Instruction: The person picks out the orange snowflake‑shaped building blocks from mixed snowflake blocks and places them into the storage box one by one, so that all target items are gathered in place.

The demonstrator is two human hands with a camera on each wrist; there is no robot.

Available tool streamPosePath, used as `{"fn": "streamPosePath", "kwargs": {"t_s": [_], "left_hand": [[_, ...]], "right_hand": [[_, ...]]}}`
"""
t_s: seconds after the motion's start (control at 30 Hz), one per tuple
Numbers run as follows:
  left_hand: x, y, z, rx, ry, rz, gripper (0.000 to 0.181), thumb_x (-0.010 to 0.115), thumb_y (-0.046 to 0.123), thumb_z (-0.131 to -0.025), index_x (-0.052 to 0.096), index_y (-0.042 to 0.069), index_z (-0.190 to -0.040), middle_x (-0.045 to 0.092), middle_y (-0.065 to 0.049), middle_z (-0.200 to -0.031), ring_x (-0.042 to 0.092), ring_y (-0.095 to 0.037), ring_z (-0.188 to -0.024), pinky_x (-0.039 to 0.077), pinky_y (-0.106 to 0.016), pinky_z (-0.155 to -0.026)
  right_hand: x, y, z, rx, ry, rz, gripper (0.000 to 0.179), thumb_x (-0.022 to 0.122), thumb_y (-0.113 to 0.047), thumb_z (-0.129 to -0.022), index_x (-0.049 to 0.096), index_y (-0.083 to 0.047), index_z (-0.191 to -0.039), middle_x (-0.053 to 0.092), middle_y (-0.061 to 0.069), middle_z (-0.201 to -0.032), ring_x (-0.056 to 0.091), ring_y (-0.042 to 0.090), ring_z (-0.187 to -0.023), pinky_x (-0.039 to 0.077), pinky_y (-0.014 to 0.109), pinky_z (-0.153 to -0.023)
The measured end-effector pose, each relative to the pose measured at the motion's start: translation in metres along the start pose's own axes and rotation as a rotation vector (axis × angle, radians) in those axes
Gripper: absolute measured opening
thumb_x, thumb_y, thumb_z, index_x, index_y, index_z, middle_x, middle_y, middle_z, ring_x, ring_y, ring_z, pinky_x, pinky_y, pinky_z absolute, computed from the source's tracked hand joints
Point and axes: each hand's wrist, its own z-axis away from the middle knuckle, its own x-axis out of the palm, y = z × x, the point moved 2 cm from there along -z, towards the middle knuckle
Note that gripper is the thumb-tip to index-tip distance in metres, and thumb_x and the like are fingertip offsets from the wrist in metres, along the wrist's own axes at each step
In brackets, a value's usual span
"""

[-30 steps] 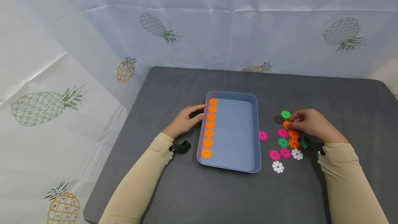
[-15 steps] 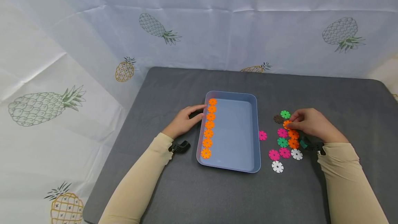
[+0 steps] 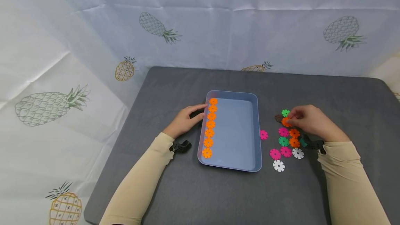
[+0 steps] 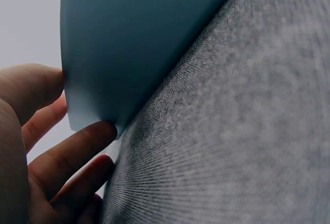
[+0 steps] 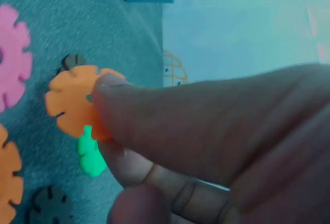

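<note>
A blue rectangular tray [image 3: 239, 134] lies on the table, a column of several orange notched discs [image 3: 210, 124] along its left inner side. My left hand [image 3: 185, 120] rests against the tray's left wall, index finger and thumb touching it near the rim. In the left wrist view the fingertips meet the outer wall [image 4: 118, 43]. Right of the tray, my right hand [image 3: 312, 122] pinches an orange notched disc [image 5: 72, 102] between thumb and fingers, just above the table. Below it, partly covered, are a bright green disc [image 3: 285, 113] and a dark brown disc [image 3: 278, 118].
Loose discs lie right of the tray: several pink ones [image 3: 283, 132], a darker green one [image 3: 283, 141], two orange ones [image 3: 294, 142] and two white ones [image 3: 278, 165]. One pink disc [image 3: 264, 134] sits close against the tray's right side. A pineapple-print cloth [image 3: 200, 37] hangs behind the grey table [image 3: 231, 197].
My right hand has lifted slightly and shifted a little away from me and left, carrying the orange disc off the pile. The left hand and the tray stay in place.
</note>
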Motion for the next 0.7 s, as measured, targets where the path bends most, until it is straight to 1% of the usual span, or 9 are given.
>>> {"fn": "streamPosePath", "kwargs": {"t_s": [0.23,0.33,0.47,0.6,0.7], "left_hand": [[0.002,0.001,0.0,-0.004,0.003,-0.017,0.046,0.064,0.036,-0.107,0.06,0.025,-0.152,0.059,-0.002,-0.153,0.05,-0.026,-0.143,0.038,-0.05,-0.12],[0.001,0.001,0.001,-0.012,0.004,-0.015,0.046,0.064,0.036,-0.107,0.06,0.025,-0.152,0.059,-0.002,-0.153,0.05,-0.025,-0.144,0.038,-0.049,-0.121],[0.001,0.001,0.001,-0.011,0.009,-0.009,0.046,0.064,0.036,-0.107,0.06,0.025,-0.152,0.059,-0.002,-0.153,0.05,-0.026,-0.144,0.038,-0.05,-0.121],[0.001,0.002,0.001,0.0,0.014,-0.009,0.046,0.064,0.036,-0.107,0.06,0.025,-0.151,0.059,-0.002,-0.152,0.05,-0.026,-0.144,0.038,-0.049,-0.121],[0.002,0.002,0.002,-0.001,0.02,-0.008,0.046,0.064,0.036,-0.107,0.061,0.025,-0.151,0.06,-0.001,-0.152,0.051,-0.025,-0.144,0.038,-0.049,-0.121]], "right_hand": [[0.0,-0.016,-0.001,0.001,0.046,-0.01,0.022,0.073,-0.022,-0.1,0.074,-0.001,-0.105,0.072,0.01,-0.095,0.064,0.026,-0.084,0.052,0.034,-0.066],[0.0,-0.025,-0.004,-0.029,0.074,-0.008,0.022,0.072,-0.023,-0.1,0.074,-0.002,-0.105,0.073,0.011,-0.096,0.064,0.027,-0.086,0.052,0.035,-0.067],[0.0,-0.037,-0.006,-0.052,0.113,-0.013,0.019,0.071,-0.022,-0.101,0.075,-0.004,-0.105,0.074,0.01,-0.098,0.064,0.025,-0.083,0.051,0.035,-0.067],[0.001,-0.05,-0.01,-0.054,0.111,-0.052,0.021,0.071,-0.023,-0.102,0.075,-0.003,-0.107,0.073,0.011,-0.097,0.063,0.023,-0.079,0.051,0.035,-0.065],[0.002,-0.059,-0.017,-0.059,0.1,-0.067,0.021,0.071,-0.023,-0.102,0.074,-0.003,-0.107,0.072,0.011,-0.097,0.063,0.024,-0.082,0.052,0.035,-0.066]]}}
